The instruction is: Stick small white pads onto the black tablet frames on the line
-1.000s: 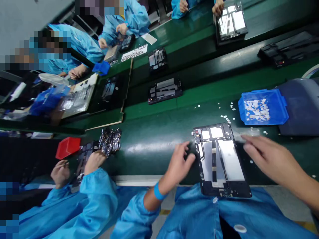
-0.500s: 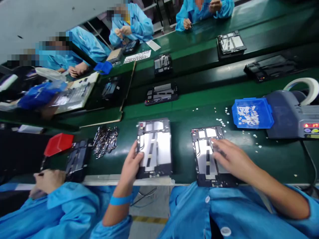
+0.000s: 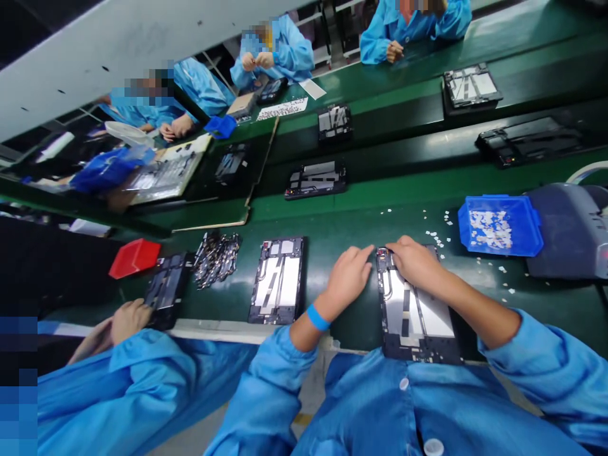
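An opened tablet [image 3: 418,323] with its inside facing up, silver battery panels and a black frame, lies in front of me at the table's edge. My right hand [image 3: 420,263] is over its upper part, fingers bent together at the top left corner; whatever they pinch is too small to make out. Just left of that corner is my left hand [image 3: 349,272], empty, its index finger stretched towards the corner and the others loosely bent. Farther left, a second opened tablet [image 3: 278,282] lies flat on the green table, apart from my hands.
A blue bin [image 3: 532,218] of small white pieces stands right, beside a grey dispenser [image 3: 570,234]. White scraps [image 3: 437,239] are scattered nearby. Left are a pile of small parts [image 3: 216,259], a red bin [image 3: 135,258] and a co-worker's hand [image 3: 130,320] at another tablet [image 3: 166,288].
My left hand has let go of the left tablet, now set farther left, and moved right to the near tablet. My right hand has shifted up to that tablet's top left corner.
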Motion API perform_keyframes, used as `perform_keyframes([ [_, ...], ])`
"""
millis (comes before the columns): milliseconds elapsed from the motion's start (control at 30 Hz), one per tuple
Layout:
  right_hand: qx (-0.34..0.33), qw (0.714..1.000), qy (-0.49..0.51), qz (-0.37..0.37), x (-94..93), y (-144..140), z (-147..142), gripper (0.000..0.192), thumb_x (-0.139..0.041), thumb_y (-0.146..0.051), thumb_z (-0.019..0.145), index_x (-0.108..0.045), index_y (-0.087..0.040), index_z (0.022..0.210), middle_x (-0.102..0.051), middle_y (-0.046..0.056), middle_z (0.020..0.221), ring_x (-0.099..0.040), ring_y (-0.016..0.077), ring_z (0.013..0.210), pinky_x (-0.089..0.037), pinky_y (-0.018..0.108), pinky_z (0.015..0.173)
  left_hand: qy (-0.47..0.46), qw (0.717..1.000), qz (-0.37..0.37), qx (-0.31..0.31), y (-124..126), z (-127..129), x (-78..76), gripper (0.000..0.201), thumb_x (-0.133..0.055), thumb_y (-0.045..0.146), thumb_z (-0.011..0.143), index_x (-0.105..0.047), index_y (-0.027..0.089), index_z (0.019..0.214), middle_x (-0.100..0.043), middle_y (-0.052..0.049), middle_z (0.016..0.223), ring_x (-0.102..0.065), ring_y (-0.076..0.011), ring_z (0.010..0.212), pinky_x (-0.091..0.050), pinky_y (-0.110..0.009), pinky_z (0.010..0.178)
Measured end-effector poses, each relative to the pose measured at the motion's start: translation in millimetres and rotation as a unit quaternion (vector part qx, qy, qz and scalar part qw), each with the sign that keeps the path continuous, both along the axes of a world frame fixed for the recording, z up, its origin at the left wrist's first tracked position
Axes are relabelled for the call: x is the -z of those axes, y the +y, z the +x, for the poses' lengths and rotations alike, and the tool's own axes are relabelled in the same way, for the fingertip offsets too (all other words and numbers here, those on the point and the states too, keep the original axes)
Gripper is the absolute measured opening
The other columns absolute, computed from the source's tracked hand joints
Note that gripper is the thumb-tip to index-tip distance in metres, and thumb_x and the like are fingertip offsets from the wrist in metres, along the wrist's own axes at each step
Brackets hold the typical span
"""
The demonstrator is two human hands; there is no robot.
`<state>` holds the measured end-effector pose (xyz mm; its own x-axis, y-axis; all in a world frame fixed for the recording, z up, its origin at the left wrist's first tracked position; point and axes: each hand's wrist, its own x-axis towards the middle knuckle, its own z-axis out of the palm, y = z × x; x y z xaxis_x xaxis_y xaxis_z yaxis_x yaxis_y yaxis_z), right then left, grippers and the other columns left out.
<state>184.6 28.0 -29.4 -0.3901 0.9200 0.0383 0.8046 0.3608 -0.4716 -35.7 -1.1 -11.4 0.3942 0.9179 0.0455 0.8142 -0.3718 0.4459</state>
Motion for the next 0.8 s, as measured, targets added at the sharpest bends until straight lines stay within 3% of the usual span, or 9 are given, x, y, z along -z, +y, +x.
perform_keyframes([
  [100,-0.004,0.998,0.068,0.002,5.0,-3,4,0.038,-0.048,-0.009,0.095,-0.080,-0.020,0.113,-0.074,0.010,0.103,-0.070,0.0209,0.095,-0.053,0.031,0.088,-0.008,1.000,-0.013,0.007,15,26,14.9,0.043,-0.053,0.018,0.101,-0.063,0.023,0.143,-0.065,-0.008,0.107,-0.063,-0.0240,0.102,-0.053,-0.037,0.095],
  [233,0.029,0.980,0.188,-0.063,7.8,-7,9,0.034,-0.049,-0.012,0.094,-0.080,-0.022,0.104,-0.080,0.007,0.109,-0.073,0.0222,0.105,-0.054,0.036,0.098,-0.079,0.997,-0.016,0.002,15,28,22.3,0.031,-0.052,0.015,0.102,-0.071,0.023,0.126,-0.069,-0.008,0.109,-0.063,-0.0226,0.104,-0.051,-0.036,0.096],
  [333,0.076,0.947,0.270,-0.154,5.7,-6,7,0.029,-0.052,-0.019,0.095,-0.078,-0.023,0.106,-0.082,0.005,0.104,-0.075,0.0216,0.094,-0.058,0.036,0.087,-0.147,0.989,-0.010,-0.008,10,28,24.8,0.023,-0.055,0.014,0.100,-0.072,0.023,0.113,-0.071,-0.007,0.109,-0.064,-0.0220,0.107,-0.050,-0.036,0.099],
  [433,0.070,0.921,0.319,-0.214,1.9,-4,3,0.026,-0.058,-0.026,0.093,-0.077,-0.023,0.111,-0.082,0.005,0.100,-0.074,0.0207,0.084,-0.058,0.034,0.078,-0.172,0.985,0.003,-0.019,10,33,27.7,0.019,-0.059,0.011,0.097,-0.072,0.023,0.103,-0.069,-0.007,0.111,-0.063,-0.0222,0.110,-0.050,-0.037,0.100],
  [567,0.036,0.927,0.311,-0.204,0.0,-4,0,0.019,-0.061,-0.029,0.087,-0.078,-0.023,0.093,-0.079,0.003,0.089,-0.071,0.0205,0.080,-0.054,0.033,0.075,-0.194,0.979,-0.011,-0.056,11,39,27.6,0.023,-0.064,0.008,0.090,-0.069,0.022,0.107,-0.067,-0.007,0.111,-0.062,-0.0222,0.107,-0.052,-0.035,0.094],
  [800,0.087,0.931,0.306,-0.176,4.3,-9,0,0.023,-0.061,-0.038,0.088,-0.078,-0.022,0.087,-0.076,0.003,0.082,-0.066,0.0200,0.073,-0.049,0.032,0.069,-0.238,0.961,-0.079,-0.114,-7,37,17.1,0.029,-0.067,0.013,0.089,-0.069,0.022,0.116,-0.072,-0.005,0.108,-0.065,-0.0182,0.092,-0.052,-0.031,0.085],
])
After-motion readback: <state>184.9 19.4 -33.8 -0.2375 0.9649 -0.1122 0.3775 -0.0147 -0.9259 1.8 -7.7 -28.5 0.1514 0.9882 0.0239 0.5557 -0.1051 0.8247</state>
